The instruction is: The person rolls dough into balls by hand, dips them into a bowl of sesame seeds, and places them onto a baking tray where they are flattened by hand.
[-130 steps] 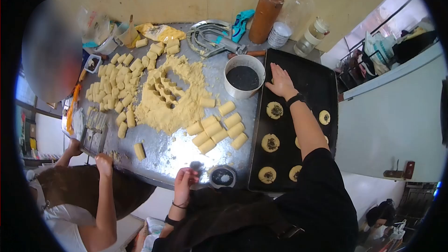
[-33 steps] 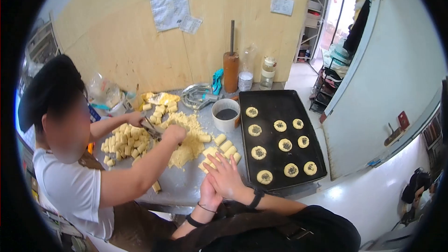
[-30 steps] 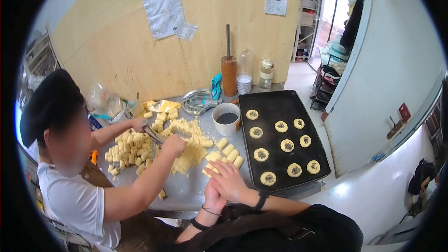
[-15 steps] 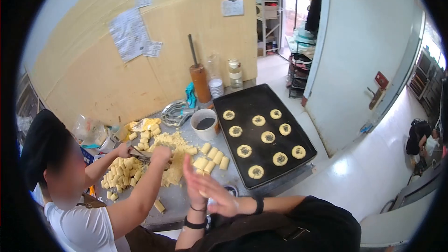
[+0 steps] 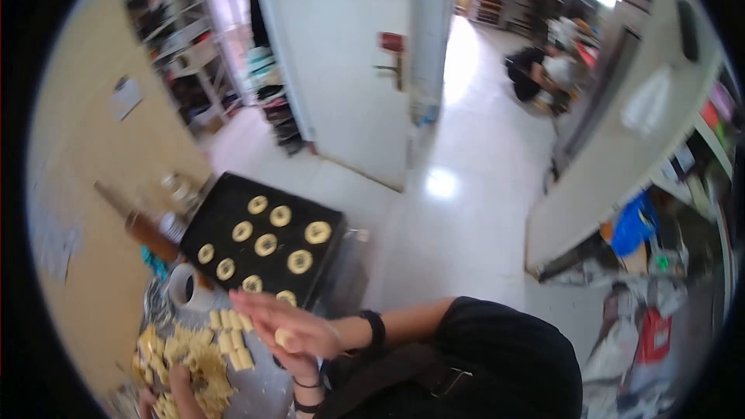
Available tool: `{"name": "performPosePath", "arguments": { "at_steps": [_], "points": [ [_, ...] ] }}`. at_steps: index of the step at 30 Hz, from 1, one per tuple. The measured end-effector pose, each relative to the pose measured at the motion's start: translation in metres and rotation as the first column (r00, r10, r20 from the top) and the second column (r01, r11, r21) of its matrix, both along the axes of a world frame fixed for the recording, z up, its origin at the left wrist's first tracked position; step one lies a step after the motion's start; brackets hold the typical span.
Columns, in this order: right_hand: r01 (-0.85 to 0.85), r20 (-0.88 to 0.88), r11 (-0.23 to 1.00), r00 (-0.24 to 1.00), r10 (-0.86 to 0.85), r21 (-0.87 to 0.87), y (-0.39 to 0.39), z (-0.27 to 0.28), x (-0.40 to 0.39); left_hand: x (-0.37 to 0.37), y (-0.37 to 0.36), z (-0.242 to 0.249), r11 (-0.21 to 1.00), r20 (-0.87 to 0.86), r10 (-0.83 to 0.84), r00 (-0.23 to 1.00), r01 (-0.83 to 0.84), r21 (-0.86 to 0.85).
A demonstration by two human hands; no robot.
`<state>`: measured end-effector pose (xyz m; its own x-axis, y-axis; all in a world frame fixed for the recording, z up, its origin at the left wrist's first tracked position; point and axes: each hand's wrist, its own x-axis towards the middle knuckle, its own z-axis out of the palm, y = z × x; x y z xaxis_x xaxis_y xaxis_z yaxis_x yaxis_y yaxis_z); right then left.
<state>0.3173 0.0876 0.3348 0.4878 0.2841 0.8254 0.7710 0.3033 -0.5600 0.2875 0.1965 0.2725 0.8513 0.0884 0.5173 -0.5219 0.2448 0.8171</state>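
A small pale dough piece sits between my palms. My right hand lies over it with its fingers stretched out, and my left hand is below, partly hidden. Beyond my fingertips, a black tray holds several flat dough rounds with dark centres. Short dough cylinders lie on the table left of my hands. Near the tray's left corner stands a white tub with dark contents.
A co-worker's hand is in the crumbly dough at lower left. A brown cylinder with a rod stands by the wall. Beyond the table are a white door, a crouching person and shelves at right.
The view has swung right, so the tray and table appear further left. My hands are still together, and the dough piece between them now shows more clearly.
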Motion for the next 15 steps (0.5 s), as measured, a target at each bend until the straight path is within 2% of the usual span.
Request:
{"name": "performPosePath", "arguments": {
  "at_steps": [1,3,5,6,7,8,9,11,12,13,15],
  "points": [
    [0.002,-0.174,0.993,0.985,0.019,0.117,-0.016,-0.005,-0.002,-0.012,-0.022,-0.004,0.995,-0.019,-0.086,0.996,0.087,0.039],
    [0.204,-0.256,0.976,0.942,-0.217,-0.074,-0.056,-0.01,-0.012,-0.03,-0.058,0.027,0.978,-0.093,-0.148,0.984,0.16,0.13],
    [0.232,-0.263,0.943,0.919,-0.294,-0.24,-0.069,-0.036,-0.029,-0.029,-0.069,0.043,0.956,0.0,-0.255,0.967,0.252,-0.149],
    [0.188,-0.233,0.974,0.949,-0.213,-0.123,-0.063,-0.049,-0.044,-0.022,-0.069,0.048,0.915,0.053,-0.285,0.957,0.288,-0.283],
    [0.132,-0.19,0.991,0.973,-0.131,-0.006,-0.064,-0.046,-0.059,-0.012,-0.069,0.053,0.919,0.074,-0.235,0.969,0.247,-0.308],
    [0.132,-0.178,0.984,0.972,-0.153,-0.12,-0.07,-0.044,-0.076,-0.003,-0.068,0.048,0.981,0.055,-0.133,0.99,0.139,-0.137],
    [0.147,-0.075,0.986,0.985,-0.152,-0.074,-0.078,-0.036,-0.077,0.0,-0.07,0.04,0.999,0.056,-0.025,0.998,0.023,0.04],
    [0.164,0.126,0.986,0.978,-0.165,0.021,-0.108,-0.017,-0.076,-0.04,-0.103,0.022,0.987,-0.265,-0.014,0.964,0.055,0.148],
    [0.206,-0.074,0.975,0.977,-0.199,0.088,-0.119,-0.009,-0.083,-0.058,-0.116,0.015,0.982,-0.181,-0.109,0.977,0.134,0.135],
    [0.299,-0.124,0.953,0.949,-0.291,0.053,-0.131,-0.01,-0.077,-0.078,-0.132,0.016,0.968,-0.097,-0.209,0.973,0.221,0.123],
    [0.344,-0.315,0.939,0.892,-0.326,0.002,-0.148,-0.013,-0.085,-0.093,-0.146,0.041,0.924,-0.063,-0.114,0.991,0.129,0.36]
  ]
}}
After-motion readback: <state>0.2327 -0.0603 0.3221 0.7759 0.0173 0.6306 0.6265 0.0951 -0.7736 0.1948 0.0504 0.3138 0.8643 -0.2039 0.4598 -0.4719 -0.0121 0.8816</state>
